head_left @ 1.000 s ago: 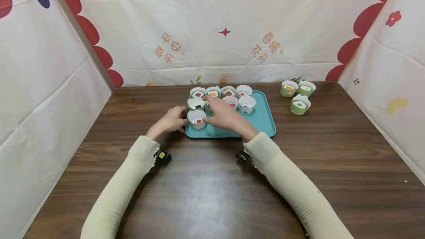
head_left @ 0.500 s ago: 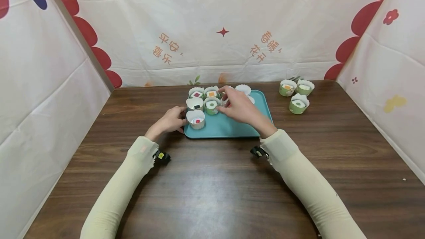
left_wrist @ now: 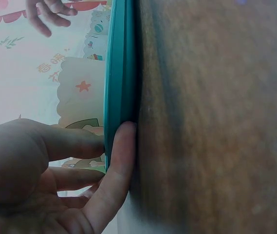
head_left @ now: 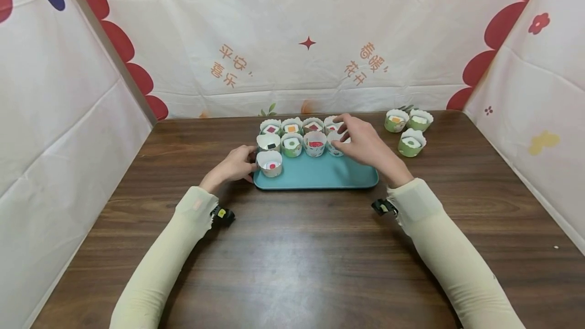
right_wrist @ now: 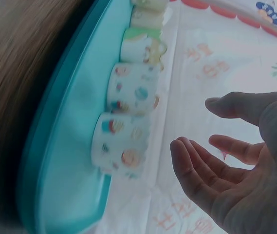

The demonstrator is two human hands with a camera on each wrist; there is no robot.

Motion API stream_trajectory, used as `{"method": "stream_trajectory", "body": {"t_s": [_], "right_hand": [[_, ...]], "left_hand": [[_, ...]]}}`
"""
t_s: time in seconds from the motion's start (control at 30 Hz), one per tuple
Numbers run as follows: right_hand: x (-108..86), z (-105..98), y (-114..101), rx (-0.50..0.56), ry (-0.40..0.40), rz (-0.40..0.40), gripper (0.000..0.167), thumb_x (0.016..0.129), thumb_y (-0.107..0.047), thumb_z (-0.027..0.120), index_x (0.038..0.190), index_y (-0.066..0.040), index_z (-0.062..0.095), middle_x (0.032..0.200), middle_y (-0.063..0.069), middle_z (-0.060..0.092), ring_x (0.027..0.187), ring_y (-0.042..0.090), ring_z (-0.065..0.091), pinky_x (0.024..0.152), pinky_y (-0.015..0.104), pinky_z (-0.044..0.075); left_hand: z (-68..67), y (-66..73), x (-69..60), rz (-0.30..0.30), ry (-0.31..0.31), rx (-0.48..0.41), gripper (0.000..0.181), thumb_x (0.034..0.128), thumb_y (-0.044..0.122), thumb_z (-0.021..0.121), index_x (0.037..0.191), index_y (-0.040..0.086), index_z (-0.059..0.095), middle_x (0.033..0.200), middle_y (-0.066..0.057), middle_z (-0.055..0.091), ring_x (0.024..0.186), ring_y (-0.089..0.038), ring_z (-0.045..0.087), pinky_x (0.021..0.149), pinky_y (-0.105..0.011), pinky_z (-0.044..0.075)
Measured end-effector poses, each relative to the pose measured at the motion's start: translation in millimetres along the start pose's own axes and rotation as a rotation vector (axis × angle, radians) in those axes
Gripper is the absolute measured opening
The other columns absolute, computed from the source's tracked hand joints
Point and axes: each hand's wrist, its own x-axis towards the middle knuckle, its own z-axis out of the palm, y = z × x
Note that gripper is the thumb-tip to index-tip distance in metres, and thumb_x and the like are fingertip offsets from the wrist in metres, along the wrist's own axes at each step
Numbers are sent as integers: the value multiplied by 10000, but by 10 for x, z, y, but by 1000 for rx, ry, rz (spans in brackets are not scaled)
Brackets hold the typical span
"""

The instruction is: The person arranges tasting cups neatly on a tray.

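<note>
A teal tray (head_left: 315, 174) carries several paper cupcake cups set in rows, each with a small white piece inside marked in colour. My left hand (head_left: 235, 164) grips the tray's left rim; in the left wrist view one digit lies along the outer wall and the others reach over the rim. Close by that hand is the front-left cup (head_left: 269, 165), whose piece has a red mark. My right hand (head_left: 363, 143) hovers by the rightmost cup (head_left: 333, 147) of the middle row, partly hiding it. In the right wrist view its fingers are spread, apart from the cups and holding nothing.
Three green paper cups (head_left: 411, 143) stand on the brown wooden table (head_left: 283, 258) to the right of the tray. A white printed cloth (head_left: 265, 39) hangs behind the table and along both sides.
My right hand has moved rightward along the middle row, uncovering the green cup and the cup with the red piece. The left hand stays at the tray's left edge.
</note>
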Motion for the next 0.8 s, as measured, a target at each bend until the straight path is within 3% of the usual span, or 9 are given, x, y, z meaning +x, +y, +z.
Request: {"method": "stream_trajectory", "body": {"t_s": [0.47,0.8], "right_hand": [[-76,-368,420,-21,47,111,567,982,-149,675,1475,23,452,1249,305,642,1140,439,643,935,592,562],[-167,-610,721,4,83,200,588,997,-233,658,1484,17,442,1301,308,599,1213,475,604,984,632,528]], "left_hand": [[12,-9,22,8,0,-5,634,1019,54,548,1590,-59,297,1383,-280,459,1071,-353,655,703,-304,670],[-6,-10,-1,5,-1,5,624,1016,61,557,1578,-67,316,1373,-276,462,1055,-344,653,703,-308,669]]}}
